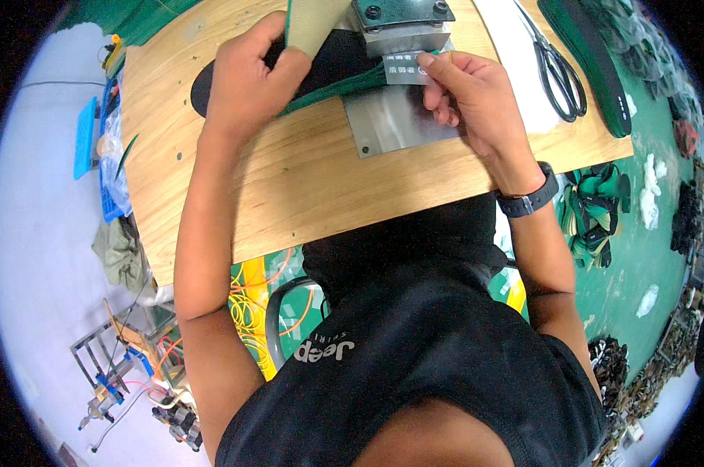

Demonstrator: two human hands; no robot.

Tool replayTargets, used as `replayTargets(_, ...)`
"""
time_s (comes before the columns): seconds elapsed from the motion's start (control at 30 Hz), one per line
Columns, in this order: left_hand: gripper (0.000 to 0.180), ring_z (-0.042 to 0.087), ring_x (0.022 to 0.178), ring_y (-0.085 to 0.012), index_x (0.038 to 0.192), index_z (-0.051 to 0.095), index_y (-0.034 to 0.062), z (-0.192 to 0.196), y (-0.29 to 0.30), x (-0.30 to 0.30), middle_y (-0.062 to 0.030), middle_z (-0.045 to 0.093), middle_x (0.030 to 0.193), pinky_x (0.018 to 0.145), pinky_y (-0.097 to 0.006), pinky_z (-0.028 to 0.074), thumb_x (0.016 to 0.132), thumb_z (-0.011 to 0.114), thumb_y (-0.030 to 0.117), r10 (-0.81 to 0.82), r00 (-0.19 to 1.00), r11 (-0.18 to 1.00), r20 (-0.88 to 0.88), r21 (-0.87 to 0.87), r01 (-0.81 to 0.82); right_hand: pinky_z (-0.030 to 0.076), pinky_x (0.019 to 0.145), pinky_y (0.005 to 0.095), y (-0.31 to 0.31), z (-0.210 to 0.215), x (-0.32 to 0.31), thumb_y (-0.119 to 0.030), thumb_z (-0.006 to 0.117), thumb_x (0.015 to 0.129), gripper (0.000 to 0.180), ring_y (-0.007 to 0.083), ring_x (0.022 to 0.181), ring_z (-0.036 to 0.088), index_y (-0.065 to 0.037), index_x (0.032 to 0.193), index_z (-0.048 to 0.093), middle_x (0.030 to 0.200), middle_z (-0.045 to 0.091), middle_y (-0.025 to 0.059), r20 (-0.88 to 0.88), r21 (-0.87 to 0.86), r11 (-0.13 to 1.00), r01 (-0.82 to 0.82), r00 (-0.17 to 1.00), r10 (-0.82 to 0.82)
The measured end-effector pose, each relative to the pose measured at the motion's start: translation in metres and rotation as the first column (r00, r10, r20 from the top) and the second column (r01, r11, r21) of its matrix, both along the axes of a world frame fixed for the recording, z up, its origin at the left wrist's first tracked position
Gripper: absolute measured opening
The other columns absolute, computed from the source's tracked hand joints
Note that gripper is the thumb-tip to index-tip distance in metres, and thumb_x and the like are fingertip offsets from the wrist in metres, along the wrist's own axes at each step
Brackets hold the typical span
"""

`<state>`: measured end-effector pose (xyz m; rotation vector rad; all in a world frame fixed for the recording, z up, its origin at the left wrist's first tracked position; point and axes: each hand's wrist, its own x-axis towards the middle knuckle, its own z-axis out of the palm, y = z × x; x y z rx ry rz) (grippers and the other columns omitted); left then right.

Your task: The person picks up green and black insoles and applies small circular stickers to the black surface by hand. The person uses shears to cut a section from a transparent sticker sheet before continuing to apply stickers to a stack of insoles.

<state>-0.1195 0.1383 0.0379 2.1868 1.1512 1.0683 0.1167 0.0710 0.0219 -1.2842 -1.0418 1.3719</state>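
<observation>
My left hand [252,82] is closed around a beige flap with a green edge [315,23], which stands up from the table. Below it lies a stack of black insoles with green sides [332,66], its far end running up to a metal press block [405,33]. At the block's front edge, my right hand [470,89] pinches a small grey label with white print [405,70] between thumb and forefinger. The label overlaps the end of the stack. Under that hand is a shiny metal base plate [387,124]. How the flap joins the stack is hidden by my left hand.
Black-handled scissors [558,82] lie on a white sheet [515,47] to the right. Beyond them is another black and green insole [597,70] along the wooden table's [321,198] right side. A pile of green and black pieces [596,214] sits on the floor below.
</observation>
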Motion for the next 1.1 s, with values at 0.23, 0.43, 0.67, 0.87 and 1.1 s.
replayTargets(0.23, 0.056, 0.06, 0.092, -0.0277, 0.121, 0.053, 0.009, 0.005, -0.005, 0.008, -0.0147, 0.063, 0.1, 0.085, -0.035, 0.046, 0.073, 0.072, 0.031, -0.013, 0.93, 0.985, -0.368, 0.155, 0.075, 0.034, 0.041, 0.0162, -0.001, 0.002, -0.002, -0.02, 0.06, 0.088, 0.019, 0.0052, 0.045, 0.049, -0.005, 0.076, 0.059, 0.059, 0.058, 0.0008, -0.021, -0.01, 1.0, 0.002, 1.0, -0.002)
replayTargets(0.43, 0.068, 0.058, 0.097, -0.0333, 0.121, 0.054, 0.0073, 0.003, -0.002, 0.007, -0.0179, 0.062, 0.105, 0.087, -0.038, 0.045, 0.066, 0.077, 0.04, 0.001, 0.922, 0.98, -0.388, 0.182, 0.076, 0.038, 0.045, 0.0179, -0.01, 0.002, 0.001, -0.017, 0.057, 0.088, 0.017, 0.0068, 0.048, 0.052, -0.003, 0.078, 0.061, 0.062, 0.06, 0.0037, -0.079, 0.077, 0.997, 0.027, 0.997, -0.021)
replayTargets(0.67, 0.047, 0.062, 0.079, -0.0337, 0.109, 0.061, 0.0036, 0.006, -0.004, 0.005, -0.0178, 0.065, 0.088, 0.074, -0.035, 0.05, 0.073, 0.069, 0.031, -0.036, 0.967, 0.987, -0.253, 0.142, 0.074, 0.037, 0.044, 0.0182, -0.025, 0.006, 0.035, -0.016, 0.053, 0.09, 0.016, 0.0074, 0.047, 0.049, -0.002, 0.083, 0.059, 0.061, 0.057, 0.0022, -0.174, 0.183, 0.93, 0.318, 0.942, -0.288)
replayTargets(0.87, 0.024, 0.054, 0.057, -0.0155, 0.082, 0.064, 0.0007, 0.011, -0.002, 0.001, -0.0076, 0.059, 0.061, 0.06, -0.03, 0.046, 0.076, 0.058, 0.023, 0.12, 0.992, 0.986, 0.032, -0.118, -0.115, 0.034, 0.042, 0.017, -0.006, 0.009, 0.015, -0.018, 0.058, 0.089, 0.02, 0.0058, 0.044, 0.046, -0.004, 0.075, 0.059, 0.058, 0.056, 0.0011, -0.032, 0.002, 0.999, 0.049, 0.998, -0.049)
replayTargets(1.1, 0.023, 0.045, 0.055, -0.0087, 0.068, 0.054, 0.0016, -0.001, 0.01, -0.011, 0.0006, 0.05, 0.056, 0.054, -0.027, 0.041, 0.079, 0.055, 0.022, 0.081, 0.975, 0.989, 0.205, -0.137, -0.054, 0.036, 0.042, 0.0164, -0.003, 0.004, 0.008, -0.02, 0.06, 0.087, 0.021, 0.0047, 0.046, 0.049, -0.005, 0.073, 0.06, 0.058, 0.058, 0.0012, -0.019, -0.001, 0.995, -0.1, 0.995, 0.1)
